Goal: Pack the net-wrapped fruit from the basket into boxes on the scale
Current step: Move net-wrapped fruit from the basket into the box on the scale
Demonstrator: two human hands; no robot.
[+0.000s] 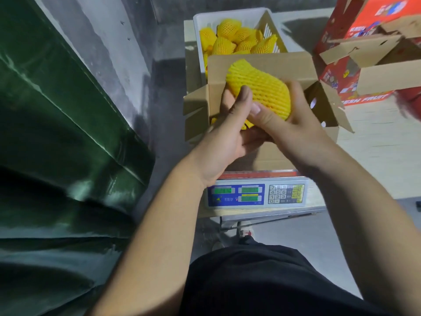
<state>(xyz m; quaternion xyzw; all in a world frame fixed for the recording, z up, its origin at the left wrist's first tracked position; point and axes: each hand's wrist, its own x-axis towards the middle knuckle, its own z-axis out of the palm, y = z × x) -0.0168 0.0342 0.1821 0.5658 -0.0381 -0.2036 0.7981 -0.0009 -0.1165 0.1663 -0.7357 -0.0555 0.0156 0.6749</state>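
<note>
While gripped: fruit, red boxes beside.

Single head view, looking steeply down, close over scale.

Foam net feels spongy and ridged under my fingers; the box is matt brown cardboard, the basket smooth white plastic.

pale wooden table, scale at its front edge, white basket behind, red boxes right
</note>
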